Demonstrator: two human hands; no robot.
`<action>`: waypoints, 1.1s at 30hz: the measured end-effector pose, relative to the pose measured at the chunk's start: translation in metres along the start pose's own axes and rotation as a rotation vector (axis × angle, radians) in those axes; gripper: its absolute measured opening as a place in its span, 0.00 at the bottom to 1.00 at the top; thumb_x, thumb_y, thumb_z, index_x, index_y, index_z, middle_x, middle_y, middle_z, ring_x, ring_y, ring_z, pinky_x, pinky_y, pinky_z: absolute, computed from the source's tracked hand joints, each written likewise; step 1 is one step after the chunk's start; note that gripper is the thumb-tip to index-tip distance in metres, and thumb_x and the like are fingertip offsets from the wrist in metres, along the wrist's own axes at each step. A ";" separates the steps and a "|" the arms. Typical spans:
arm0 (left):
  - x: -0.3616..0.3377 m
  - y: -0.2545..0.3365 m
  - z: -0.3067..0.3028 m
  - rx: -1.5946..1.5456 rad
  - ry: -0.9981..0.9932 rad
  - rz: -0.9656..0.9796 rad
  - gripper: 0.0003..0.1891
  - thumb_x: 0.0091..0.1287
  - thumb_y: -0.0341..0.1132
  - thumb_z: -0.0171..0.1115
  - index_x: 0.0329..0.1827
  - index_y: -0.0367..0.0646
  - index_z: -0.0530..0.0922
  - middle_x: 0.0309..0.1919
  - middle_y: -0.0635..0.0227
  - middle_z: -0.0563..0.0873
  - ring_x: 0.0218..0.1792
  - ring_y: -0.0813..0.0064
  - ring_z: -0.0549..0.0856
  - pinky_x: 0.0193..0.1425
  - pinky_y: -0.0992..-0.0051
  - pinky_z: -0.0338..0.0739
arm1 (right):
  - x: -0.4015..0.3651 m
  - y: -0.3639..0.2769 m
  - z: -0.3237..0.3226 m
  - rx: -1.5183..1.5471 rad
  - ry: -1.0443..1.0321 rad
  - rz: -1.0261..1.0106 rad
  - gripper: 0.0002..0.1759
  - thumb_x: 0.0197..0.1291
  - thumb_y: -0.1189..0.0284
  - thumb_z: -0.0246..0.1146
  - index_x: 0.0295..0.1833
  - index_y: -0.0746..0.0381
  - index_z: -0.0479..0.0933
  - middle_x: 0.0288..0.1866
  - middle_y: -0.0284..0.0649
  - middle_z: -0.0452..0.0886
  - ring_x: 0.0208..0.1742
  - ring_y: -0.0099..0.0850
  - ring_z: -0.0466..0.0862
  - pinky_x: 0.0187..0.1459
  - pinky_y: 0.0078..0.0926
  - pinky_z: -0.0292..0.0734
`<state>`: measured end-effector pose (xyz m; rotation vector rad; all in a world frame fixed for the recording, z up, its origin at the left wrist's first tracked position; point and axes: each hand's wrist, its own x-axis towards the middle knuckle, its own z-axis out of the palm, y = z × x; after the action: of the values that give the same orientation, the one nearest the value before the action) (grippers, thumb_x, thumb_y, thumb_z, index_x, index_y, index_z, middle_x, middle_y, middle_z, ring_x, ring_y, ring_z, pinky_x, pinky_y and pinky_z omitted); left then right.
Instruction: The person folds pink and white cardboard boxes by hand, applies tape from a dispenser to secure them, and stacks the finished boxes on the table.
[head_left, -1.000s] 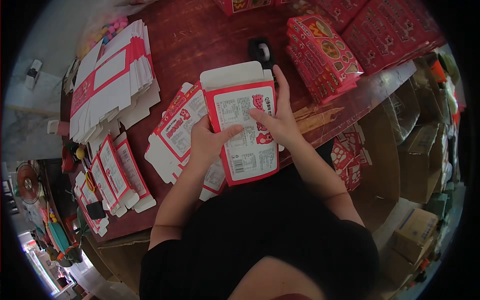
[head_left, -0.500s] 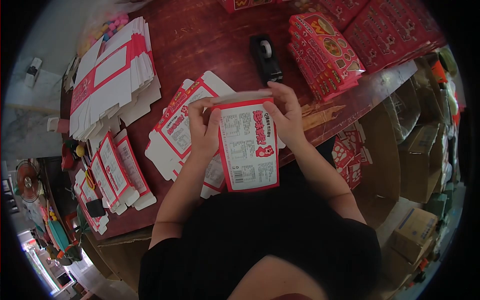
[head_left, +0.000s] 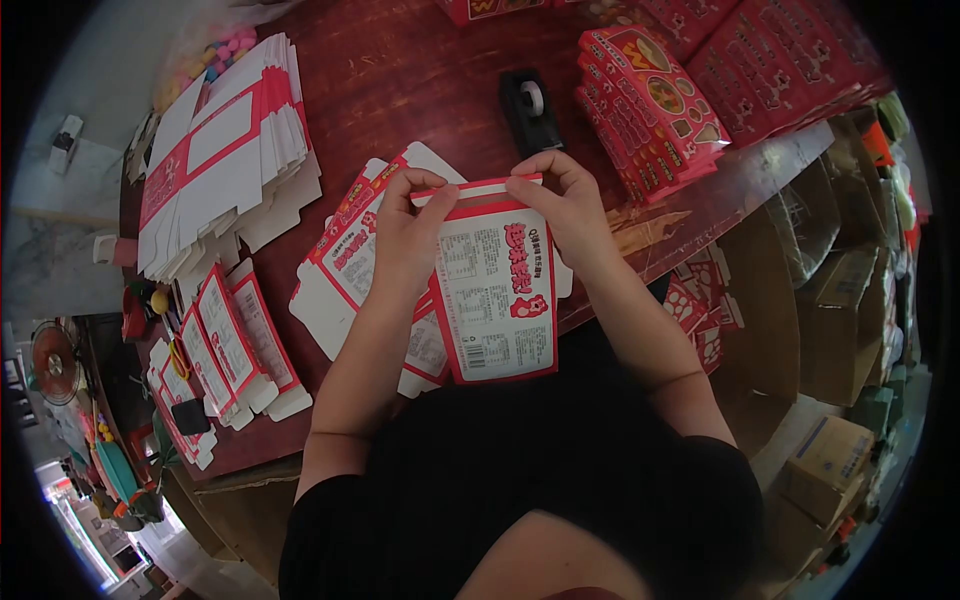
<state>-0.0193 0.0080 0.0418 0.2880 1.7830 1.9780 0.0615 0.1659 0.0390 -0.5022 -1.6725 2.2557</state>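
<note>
A red and white printed cardboard box rests against my body at the table's front edge, its text panel facing up. My left hand pinches the left end of its top flap, thumb in front and fingers behind. At the right end, my right hand grips the same flap in the same way. The flap shows a white strip with red along both sides. Under and to the left of the box lie flat, unfolded cartons of the same print, partly hidden by my left arm.
A black tape dispenser stands beyond my hands. Finished-looking red boxes are stacked to the right. A thick pile of flat cartons lies left, with narrower folded cartons nearer. Open brown cardboard boxes stand at the right.
The top flap has folded over toward me, so its red and white face now shows. Both thumbs have moved up and inward onto the flap.
</note>
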 end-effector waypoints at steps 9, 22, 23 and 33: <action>-0.018 -0.024 -0.032 -0.038 -0.225 -0.016 0.12 0.70 0.41 0.54 0.45 0.41 0.72 0.37 0.69 0.78 0.40 0.82 0.75 0.46 0.80 0.70 | -0.006 0.015 -0.022 -0.116 -0.198 -0.020 0.09 0.60 0.72 0.62 0.39 0.68 0.79 0.41 0.40 0.82 0.40 0.23 0.80 0.43 0.19 0.76; 0.001 -0.030 -0.038 0.315 0.294 0.209 0.16 0.75 0.46 0.40 0.45 0.41 0.67 0.41 0.65 0.73 0.43 0.78 0.73 0.50 0.76 0.68 | 0.082 0.055 -0.094 -0.443 0.204 -0.043 0.09 0.58 0.70 0.62 0.40 0.64 0.78 0.32 0.35 0.76 0.35 0.25 0.75 0.41 0.21 0.70; 0.004 -0.032 -0.040 0.317 0.296 0.213 0.16 0.75 0.46 0.40 0.45 0.41 0.67 0.40 0.65 0.73 0.43 0.78 0.73 0.50 0.76 0.68 | 0.082 0.055 -0.095 -0.418 0.201 -0.040 0.08 0.57 0.71 0.62 0.39 0.64 0.78 0.31 0.34 0.76 0.35 0.24 0.75 0.41 0.21 0.69; 0.010 -0.036 -0.037 0.297 0.342 0.192 0.16 0.75 0.46 0.39 0.47 0.44 0.69 0.40 0.69 0.74 0.41 0.82 0.73 0.49 0.79 0.68 | 0.074 0.088 -0.085 -0.307 0.384 -0.426 0.04 0.56 0.76 0.63 0.35 0.65 0.77 0.40 0.34 0.72 0.37 0.20 0.74 0.41 0.17 0.69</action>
<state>-0.0375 -0.0182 0.0000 0.2313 2.3533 1.9784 0.0300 0.2451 -0.0760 -0.5428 -1.7261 1.5072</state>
